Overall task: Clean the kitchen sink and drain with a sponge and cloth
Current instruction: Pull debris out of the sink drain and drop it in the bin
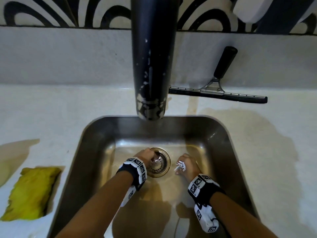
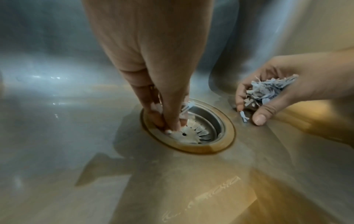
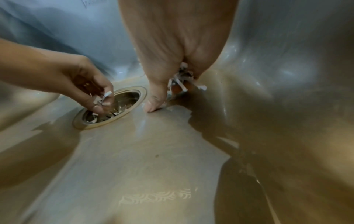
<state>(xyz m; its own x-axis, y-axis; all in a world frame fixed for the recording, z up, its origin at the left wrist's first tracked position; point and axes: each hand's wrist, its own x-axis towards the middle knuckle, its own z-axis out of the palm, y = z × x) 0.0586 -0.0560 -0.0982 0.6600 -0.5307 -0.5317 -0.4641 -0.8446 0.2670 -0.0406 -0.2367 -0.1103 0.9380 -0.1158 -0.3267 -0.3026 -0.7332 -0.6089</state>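
Drain strainer [image 2: 193, 128], mid-floor of the sink [image 1: 223, 134]: left hand [image 2: 166, 97] has fingertips pinched on paper shreds [image 2: 186, 106] in its basket, right hand [image 2: 287, 91] just beside it, cupped round a wad of collected shreds [image 2: 268, 89], thumb touching the floor. Risk: loose pinch or tilted cup drops wet bits back through the slots. Yellow cloth [image 1: 29, 193] lies unused on the counter [image 1: 51, 109].

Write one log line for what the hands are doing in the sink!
left hand: pinching paper scraps from drain strainer | right hand: holding scrap pile | sponge: unused on counter
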